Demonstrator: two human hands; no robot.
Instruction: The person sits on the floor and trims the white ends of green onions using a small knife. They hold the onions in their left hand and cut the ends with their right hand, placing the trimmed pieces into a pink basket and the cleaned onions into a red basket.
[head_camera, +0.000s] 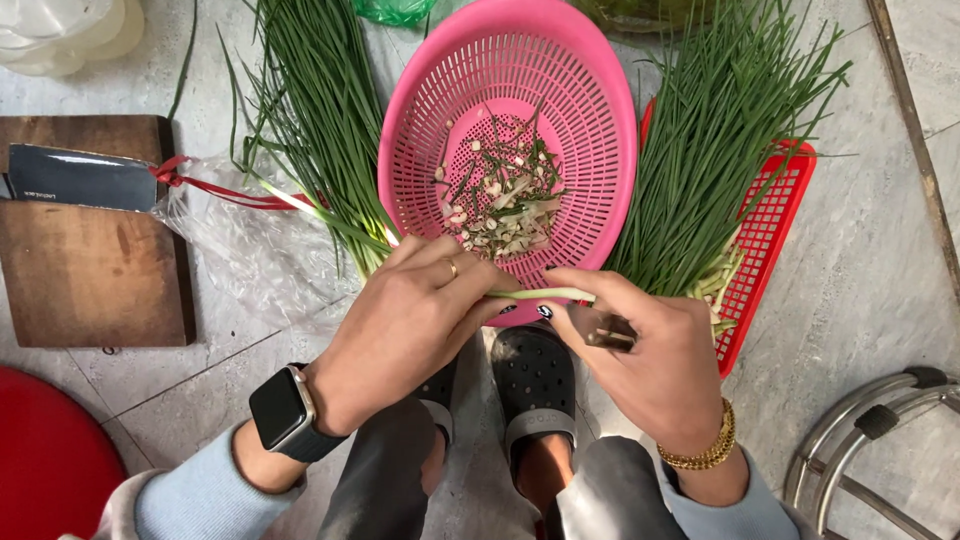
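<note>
One thin green stalk (540, 294) runs level between both hands, just over the near rim of the pink colander (610, 120). The left hand (405, 320) pinches its pale end with fingertips; the right hand (645, 350) grips the other end and also holds a small knife (608, 332). The stalk looks light, limp and easily bruised, so a hold near the firmer white base seems best. Loose bundles of chives (320, 110) lie left, more on a red tray (765, 250) right.
</note>
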